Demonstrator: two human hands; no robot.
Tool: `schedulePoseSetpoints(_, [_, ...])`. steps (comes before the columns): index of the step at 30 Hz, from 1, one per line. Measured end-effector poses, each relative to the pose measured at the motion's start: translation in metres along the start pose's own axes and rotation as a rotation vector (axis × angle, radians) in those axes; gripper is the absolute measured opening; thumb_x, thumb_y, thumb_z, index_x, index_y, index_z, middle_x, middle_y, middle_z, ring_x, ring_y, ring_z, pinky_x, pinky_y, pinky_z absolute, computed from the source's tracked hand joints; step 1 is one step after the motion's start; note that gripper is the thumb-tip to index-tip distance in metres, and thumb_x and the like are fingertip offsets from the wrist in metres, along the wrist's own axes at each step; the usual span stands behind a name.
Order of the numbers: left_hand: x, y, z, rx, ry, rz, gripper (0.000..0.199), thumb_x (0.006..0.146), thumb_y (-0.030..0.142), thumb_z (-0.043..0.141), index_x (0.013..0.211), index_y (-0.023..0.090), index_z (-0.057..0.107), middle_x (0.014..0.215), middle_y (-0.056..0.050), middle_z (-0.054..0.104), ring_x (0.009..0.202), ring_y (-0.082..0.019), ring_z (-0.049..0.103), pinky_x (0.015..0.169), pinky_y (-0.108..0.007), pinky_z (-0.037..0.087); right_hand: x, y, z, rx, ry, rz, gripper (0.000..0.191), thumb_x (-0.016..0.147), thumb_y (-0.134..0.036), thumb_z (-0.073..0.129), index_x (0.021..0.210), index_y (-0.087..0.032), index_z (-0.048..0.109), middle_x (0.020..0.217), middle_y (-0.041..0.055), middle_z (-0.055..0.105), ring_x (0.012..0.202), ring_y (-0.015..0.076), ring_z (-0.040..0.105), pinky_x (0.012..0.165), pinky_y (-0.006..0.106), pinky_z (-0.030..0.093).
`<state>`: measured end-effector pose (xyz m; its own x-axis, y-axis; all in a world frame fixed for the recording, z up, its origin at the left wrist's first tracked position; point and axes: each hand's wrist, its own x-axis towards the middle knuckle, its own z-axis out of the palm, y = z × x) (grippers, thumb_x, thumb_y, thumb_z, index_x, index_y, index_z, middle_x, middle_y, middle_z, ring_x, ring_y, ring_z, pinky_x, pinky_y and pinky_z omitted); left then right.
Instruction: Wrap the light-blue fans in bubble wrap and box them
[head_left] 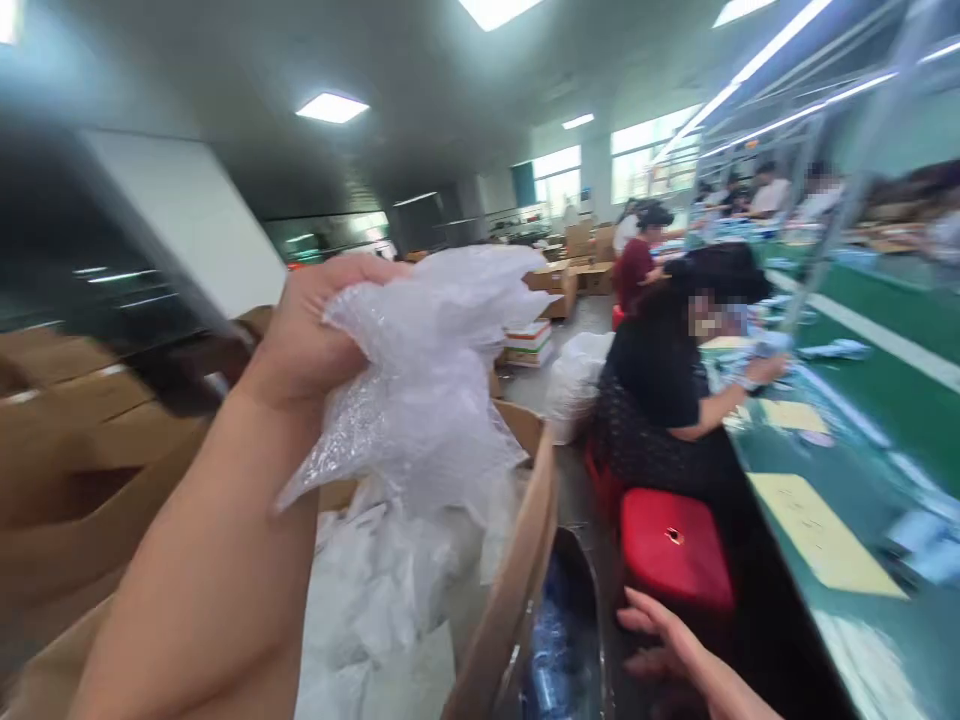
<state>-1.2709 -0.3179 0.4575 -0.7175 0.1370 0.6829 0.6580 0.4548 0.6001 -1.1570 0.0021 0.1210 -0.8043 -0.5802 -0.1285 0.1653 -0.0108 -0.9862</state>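
My left hand (319, 325) is closed around a bunch of clear plastic bags (442, 370), lifted above a large cardboard box (517, 560). Inside that box lie more crumpled white and clear plastic bags (390, 590). Low on the right, my right hand (682, 645) hangs with its fingers apart and nothing in it, somewhat blurred. It is nearest to a red stool (675, 550), in front of it.
A dark bin (559, 640) stands right of the box. Further right, seated people (660, 370) work along a green bench (825, 450) with a yellow sheet (825, 530). More cardboard boxes (90, 420) stand left; a white sack (577, 375) is ahead.
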Motion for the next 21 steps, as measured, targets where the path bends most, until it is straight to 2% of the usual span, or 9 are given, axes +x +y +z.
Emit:
schedulePoseSetpoints(3, [0.024,0.045,0.122,-0.254,-0.359,0.199,0.026,0.067,0.022,0.072,0.091,0.015,0.068,0.088,0.003,0.071,0.079,-0.016,0.065,0.075,-0.033,0.054,-0.044,-0.008,0.009,0.266,0.190,-0.177,0.120,0.061,-0.055,0.081,0.150,-0.041,0.001,0.160,0.0079,0.008,0.138,0.0351,0.031,0.090,0.043,0.050])
schedulePoseSetpoints(5, [0.010,0.068,0.229,-0.430,-0.585,0.299,0.021,0.068,0.017,0.069,0.089,0.014,0.069,0.089,0.002,0.072,0.082,-0.015,0.066,0.079,-0.030,0.052,-0.080,-0.001,0.003,0.468,0.345,-0.282,0.121,0.054,-0.056,0.085,0.149,-0.043,0.010,0.160,0.0075,0.011,0.138,0.0362,0.030,0.091,0.050,0.047])
schedulePoseSetpoints(8, [-0.067,0.102,0.405,-0.716,-0.912,0.261,0.020,0.070,0.017,0.067,0.090,0.014,0.068,0.086,-0.001,0.071,0.081,-0.016,0.066,0.078,-0.027,0.052,-0.151,0.030,-0.012,0.840,0.709,-0.366,0.074,0.061,-0.058,0.081,0.126,-0.032,0.058,0.140,0.0099,0.052,0.124,0.0336,0.050,0.097,0.051,0.043])
schedulePoseSetpoints(11, [-0.193,0.134,0.542,-0.599,-1.069,0.089,0.028,0.070,0.010,0.065,0.097,0.016,0.068,0.098,-0.003,0.070,0.093,-0.018,0.065,0.086,-0.027,0.050,-0.230,0.075,-0.019,1.126,1.143,-0.499,0.047,0.069,-0.061,0.072,0.102,-0.027,0.071,0.116,0.0070,0.069,0.111,0.0288,0.060,0.101,0.046,0.042])
schedulePoseSetpoints(14, [-0.316,0.146,0.603,-0.377,-1.215,0.001,0.042,0.071,0.003,0.056,0.110,0.016,0.064,0.114,-0.008,0.065,0.109,-0.022,0.059,0.098,-0.035,0.046,-0.288,0.122,-0.013,1.149,1.602,-0.487,0.059,0.078,-0.067,0.058,0.120,-0.025,0.061,0.125,0.0088,0.064,0.117,0.0312,0.056,0.100,0.050,0.043])
schedulePoseSetpoints(16, [-0.373,0.140,0.612,-0.320,-1.353,0.026,0.046,0.068,-0.001,0.053,0.110,0.014,0.065,0.124,-0.015,0.060,0.119,-0.029,0.053,0.103,-0.044,0.041,-0.307,0.154,-0.006,0.968,1.976,-0.252,0.073,0.080,-0.068,0.052,0.137,-0.023,0.045,0.136,0.0125,0.055,0.125,0.0341,0.049,0.101,0.055,0.041])
schedulePoseSetpoints(18, [-0.408,0.128,0.611,-0.217,-1.505,0.119,0.056,0.064,0.001,0.058,0.118,0.016,0.063,0.140,-0.017,0.047,0.131,-0.036,0.040,0.109,-0.050,0.032,-0.312,0.183,-0.001,0.553,2.244,0.094,0.084,0.078,-0.068,0.053,0.144,-0.021,0.031,0.146,0.0151,0.042,0.135,0.0351,0.036,0.106,0.056,0.034])
schedulePoseSetpoints(19, [-0.417,0.122,0.611,-0.148,-1.583,0.189,0.063,0.064,0.005,0.061,0.126,0.017,0.059,0.148,-0.016,0.038,0.137,-0.039,0.031,0.111,-0.053,0.027,-0.312,0.196,-0.001,0.300,2.286,0.258,0.083,0.078,-0.066,0.054,0.145,-0.021,0.030,0.149,0.0150,0.035,0.139,0.0347,0.029,0.109,0.056,0.029])
schedulePoseSetpoints(21, [-0.421,0.114,0.614,-0.029,-1.760,0.327,0.080,0.065,0.018,0.067,0.141,0.022,0.043,0.158,-0.013,0.017,0.143,-0.044,0.011,0.112,-0.059,0.018,-0.308,0.217,-0.003,-0.118,2.184,0.517,0.071,0.082,-0.060,0.052,0.141,-0.023,0.039,0.153,0.0131,0.027,0.142,0.0343,0.020,0.112,0.056,0.022])
